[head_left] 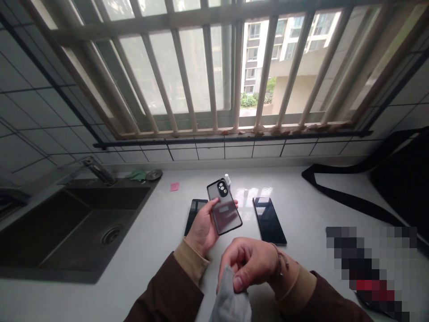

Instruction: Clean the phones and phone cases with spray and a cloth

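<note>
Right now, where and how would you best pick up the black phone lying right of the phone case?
I'd probably take the black phone by its two long edges, near the middle, from above and the right. It lies flat on the counter, so its thin sides offer the hold; the left hand with the phone case is on its other side.
</note>
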### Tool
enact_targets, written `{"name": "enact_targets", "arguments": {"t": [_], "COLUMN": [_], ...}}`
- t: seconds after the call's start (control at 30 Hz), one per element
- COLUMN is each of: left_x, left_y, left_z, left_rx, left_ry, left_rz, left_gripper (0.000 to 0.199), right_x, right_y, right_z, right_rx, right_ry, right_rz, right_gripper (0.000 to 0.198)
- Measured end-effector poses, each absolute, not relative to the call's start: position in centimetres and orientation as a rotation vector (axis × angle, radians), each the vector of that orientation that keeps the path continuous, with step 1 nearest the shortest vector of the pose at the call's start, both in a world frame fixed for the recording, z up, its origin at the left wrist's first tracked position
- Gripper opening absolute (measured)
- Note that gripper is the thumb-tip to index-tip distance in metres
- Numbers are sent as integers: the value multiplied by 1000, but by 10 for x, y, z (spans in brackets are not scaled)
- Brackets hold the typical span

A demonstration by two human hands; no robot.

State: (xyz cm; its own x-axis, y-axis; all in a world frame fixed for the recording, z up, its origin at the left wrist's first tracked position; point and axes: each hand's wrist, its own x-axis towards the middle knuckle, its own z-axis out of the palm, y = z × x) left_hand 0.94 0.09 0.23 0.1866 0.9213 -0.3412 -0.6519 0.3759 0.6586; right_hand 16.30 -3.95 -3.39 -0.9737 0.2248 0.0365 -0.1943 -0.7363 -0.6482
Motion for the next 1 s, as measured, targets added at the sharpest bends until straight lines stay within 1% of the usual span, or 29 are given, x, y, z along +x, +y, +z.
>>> {"name": "enact_targets", "arguments": {"t": [0.17,0.33,0.4,0.5,0.53,0.63,0.7,0.83,0.9,1.0], "left_x": [1,0,-1,-1,-1,0,2,6,8,10], "left_y": [-2,-4,-4,-3,-2,2,2,-4,-9,-16], "left_z": [10,12,12,11,10,5,2,1,2,-2], "left_rx": [469,499,494,385,356,388,461,552,594,672], "left_ry": [633,605,603,639,659,692,720,796,778,768], "left_rz": [1248,1313,1335,1359,1361,1382,1366,1129,1013,822], "left_gripper": [58,66,62,37,34,52,60,66,68,74], "right_x": [161,158,157,156,156,159,162,169,171,172], "right_y": [-40,-43,-42,-39,-36,-23,-11,9,11,6], "right_z": [-34,-37,-33,-20,-14,-2,-1,-10,-15,-17], "right_rx": [-67,-128,-114,-115,-143,-309,-457,-680,-758,-929], "right_ry": [-957,-869,-840,-803,-783,-635,-552,-492,-554,-860], "right_rz": [2729,2598,2554,2459,2406,2153,1916,1477,1359,1218], "right_gripper": [36,37,36,32,30,28,28,24,28,36]}}
